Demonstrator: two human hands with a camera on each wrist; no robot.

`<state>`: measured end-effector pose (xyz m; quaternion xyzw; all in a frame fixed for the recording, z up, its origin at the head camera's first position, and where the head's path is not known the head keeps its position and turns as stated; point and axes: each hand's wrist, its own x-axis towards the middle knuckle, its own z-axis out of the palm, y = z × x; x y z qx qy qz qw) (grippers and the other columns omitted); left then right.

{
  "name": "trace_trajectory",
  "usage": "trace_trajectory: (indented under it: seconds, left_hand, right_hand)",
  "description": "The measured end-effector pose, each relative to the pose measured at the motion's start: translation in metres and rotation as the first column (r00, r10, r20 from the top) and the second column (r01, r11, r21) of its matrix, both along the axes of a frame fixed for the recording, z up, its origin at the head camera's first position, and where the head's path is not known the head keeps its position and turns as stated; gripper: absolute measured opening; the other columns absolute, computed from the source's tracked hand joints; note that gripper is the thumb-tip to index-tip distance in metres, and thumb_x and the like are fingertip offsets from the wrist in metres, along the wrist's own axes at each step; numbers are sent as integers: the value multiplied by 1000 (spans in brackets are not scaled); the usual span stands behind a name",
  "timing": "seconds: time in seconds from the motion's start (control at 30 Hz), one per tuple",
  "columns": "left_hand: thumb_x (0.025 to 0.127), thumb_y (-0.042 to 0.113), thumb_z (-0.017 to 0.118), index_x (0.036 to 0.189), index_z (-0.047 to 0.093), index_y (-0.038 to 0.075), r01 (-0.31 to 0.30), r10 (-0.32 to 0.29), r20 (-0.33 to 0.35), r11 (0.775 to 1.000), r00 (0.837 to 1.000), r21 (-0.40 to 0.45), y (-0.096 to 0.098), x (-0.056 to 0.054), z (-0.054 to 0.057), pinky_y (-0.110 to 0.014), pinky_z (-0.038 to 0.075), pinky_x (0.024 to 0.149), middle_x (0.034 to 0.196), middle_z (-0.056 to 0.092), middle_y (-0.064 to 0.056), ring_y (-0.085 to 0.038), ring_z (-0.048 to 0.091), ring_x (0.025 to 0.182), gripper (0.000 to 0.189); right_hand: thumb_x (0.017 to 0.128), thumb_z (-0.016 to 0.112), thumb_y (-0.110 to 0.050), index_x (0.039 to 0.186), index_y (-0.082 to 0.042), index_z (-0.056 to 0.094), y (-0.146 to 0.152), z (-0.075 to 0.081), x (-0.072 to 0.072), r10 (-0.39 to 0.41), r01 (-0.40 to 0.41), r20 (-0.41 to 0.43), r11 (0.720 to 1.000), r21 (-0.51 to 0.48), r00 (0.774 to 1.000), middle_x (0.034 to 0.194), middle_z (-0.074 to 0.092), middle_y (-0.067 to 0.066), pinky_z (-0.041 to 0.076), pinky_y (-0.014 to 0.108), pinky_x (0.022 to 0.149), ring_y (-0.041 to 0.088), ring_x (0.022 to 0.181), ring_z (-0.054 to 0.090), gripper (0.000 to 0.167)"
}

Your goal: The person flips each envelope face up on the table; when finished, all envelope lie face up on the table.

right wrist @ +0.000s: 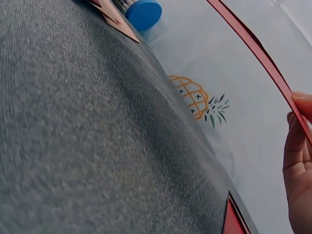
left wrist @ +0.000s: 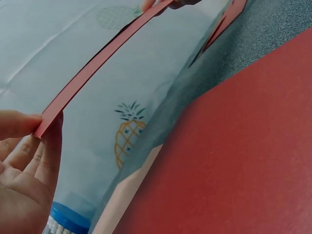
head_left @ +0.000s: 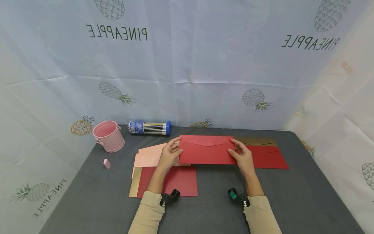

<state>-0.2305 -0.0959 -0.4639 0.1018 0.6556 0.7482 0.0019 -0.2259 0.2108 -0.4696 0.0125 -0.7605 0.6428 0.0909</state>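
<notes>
A red envelope (head_left: 207, 154) is held up above the table, its pointed flap facing the head camera. My left hand (head_left: 170, 156) pinches its left end between thumb and fingers, and my right hand (head_left: 244, 158) pinches the right end. Seen edge-on in the left wrist view, the red envelope (left wrist: 83, 80) bows slightly. Below my left forearm lies another red envelope (head_left: 184, 183), overlapping a gold one (head_left: 134, 183). Pale pink envelopes (head_left: 149, 156) lie behind them, partly covered by my left hand. Beyond my right hand are a red envelope (head_left: 270, 158) and a gold envelope (head_left: 255, 141), both partly hidden.
At the back left stands a pink bucket (head_left: 114, 141) with a small pink block (head_left: 106, 163) in front. A tube of pencils with a blue lid (head_left: 150, 127) lies along the back edge of the grey table (head_left: 213, 208). Behind hangs a pineapple-print curtain (head_left: 187, 58).
</notes>
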Motion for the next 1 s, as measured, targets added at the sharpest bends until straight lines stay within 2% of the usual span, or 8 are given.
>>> trace_trajectory:
  seconds: [0.17,0.37,0.5,0.6,0.67,0.8,0.9,1.0]
  left_hand:
    - [88,-5,60,137,48,6,14,-14,-5,1000,1000,21,2,0,-3,-21,51,82,123,57,-29,-23,60,103,51]
    - [88,-4,60,135,49,6,13,-13,-12,1000,1000,23,10,2,-3,-20,52,81,119,59,-27,-16,61,97,50]
    - [88,-3,62,133,52,4,-13,13,-3,999,1000,39,23,5,-5,-18,51,78,113,62,-27,-11,62,91,47]
    - [87,-4,62,131,53,2,-8,8,12,998,1000,55,40,8,-9,-16,51,75,111,63,-28,-10,61,88,46]
    - [87,-5,62,132,51,-1,17,-18,34,999,999,47,52,15,-6,-16,51,74,111,61,-31,-12,61,88,47]
    - [87,-6,60,134,49,0,115,-114,77,993,991,-3,79,25,-11,-19,52,78,116,61,-29,-19,61,96,49]
    - [87,-4,62,134,49,4,180,-173,100,981,980,-67,101,28,-18,-26,54,81,119,62,-23,-24,62,101,50]
    - [85,-4,64,132,51,6,198,-186,114,975,976,-105,122,32,-20,-30,54,81,116,64,-20,-23,64,99,49]
  right_hand:
    - [88,67,-15,137,-9,51,3,5,2,1,-1,18,1000,6,1000,120,55,7,54,17,70,7,95,53,51]
    - [89,66,-11,136,-3,49,4,22,14,6,-6,15,1000,10,1000,112,55,6,54,18,69,5,91,55,51]
    - [90,65,-13,137,-2,49,14,24,21,5,-7,29,999,47,1000,113,55,4,53,17,70,3,91,55,51]
    - [90,65,-15,138,-3,49,32,17,26,-12,8,51,996,90,999,116,54,-1,52,14,71,2,93,53,52]
    - [90,65,-18,138,-5,48,50,7,29,-22,15,56,992,126,998,118,53,-10,50,12,72,1,95,50,53]
    - [90,65,-24,140,-7,47,92,-11,36,-37,23,61,976,218,997,114,50,-23,46,9,73,-1,96,46,55]
    - [91,64,-27,140,-6,46,118,-11,46,-52,28,79,957,289,996,109,48,-25,44,7,73,-4,94,45,56]
    - [91,64,-29,140,-6,46,137,-12,55,-84,44,104,940,338,991,104,49,-24,44,7,71,-7,91,45,56]
